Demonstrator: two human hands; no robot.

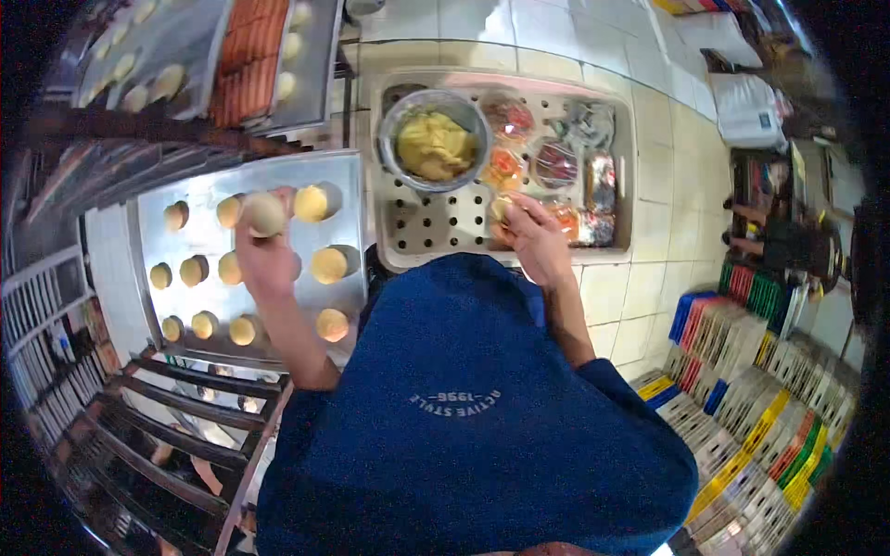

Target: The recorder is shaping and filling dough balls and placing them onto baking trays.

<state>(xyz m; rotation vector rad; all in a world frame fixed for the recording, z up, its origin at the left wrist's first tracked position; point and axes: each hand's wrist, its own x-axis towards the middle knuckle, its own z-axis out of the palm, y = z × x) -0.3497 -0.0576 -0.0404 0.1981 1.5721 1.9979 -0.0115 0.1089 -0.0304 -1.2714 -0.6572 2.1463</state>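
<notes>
Buns (329,266) dot the tray (264,172) where my left hand (269,263) holds a pale bun (267,215). I pinch a yellowish lump (502,206) in my right hand (539,239) over the crate (440,233).

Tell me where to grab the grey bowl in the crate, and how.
Probably pinch the grey bowl by its near rim, coming from the near side: its round mouth faces up, crate floor shows there, while packages crowd its right.

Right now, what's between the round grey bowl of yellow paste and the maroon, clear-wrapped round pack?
Two clear-wrapped packs with orange-red contents lie between the bowl and maroon pack, head view.
</notes>
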